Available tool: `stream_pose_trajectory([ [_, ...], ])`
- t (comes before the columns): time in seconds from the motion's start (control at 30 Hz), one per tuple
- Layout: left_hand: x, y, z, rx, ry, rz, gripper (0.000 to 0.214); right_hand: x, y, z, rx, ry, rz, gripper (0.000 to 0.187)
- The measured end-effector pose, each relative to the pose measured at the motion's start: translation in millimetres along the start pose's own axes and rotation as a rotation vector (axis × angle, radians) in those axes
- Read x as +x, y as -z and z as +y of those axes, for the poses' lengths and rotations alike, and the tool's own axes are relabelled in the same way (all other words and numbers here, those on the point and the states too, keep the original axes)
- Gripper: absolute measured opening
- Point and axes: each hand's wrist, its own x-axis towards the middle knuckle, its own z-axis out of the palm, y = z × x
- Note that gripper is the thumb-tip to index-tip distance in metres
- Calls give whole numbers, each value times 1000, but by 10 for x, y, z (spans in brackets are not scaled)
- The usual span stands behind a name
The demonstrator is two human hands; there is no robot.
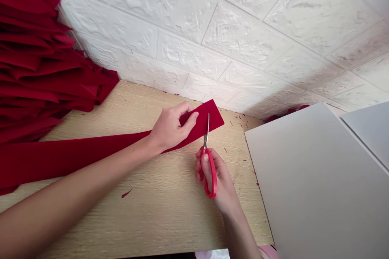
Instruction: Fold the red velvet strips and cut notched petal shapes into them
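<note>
A long strip of dark red fabric runs from the left edge across the table to its squared end near the wall. My left hand grips the strip close to that end, thumb on top and fingers tucked around it. In my right hand is a pair of scissors with red handles. One blade lies over the fabric, a short way in from its end; the other blade is hidden beneath the cloth. No cut line shows in the fabric.
A big heap of folded red fabric fills the left back. White brick-patterned wall borders the wooden table. At right stands a pale grey panel. Small red scraps lie scattered about.
</note>
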Motion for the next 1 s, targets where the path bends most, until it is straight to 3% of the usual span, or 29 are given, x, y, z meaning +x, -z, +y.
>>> stream_pose_trajectory([
  [1.0, -5, -13, -17, 25, 40, -79, 25, 36, -19, -22, 20, -29, 16, 57],
])
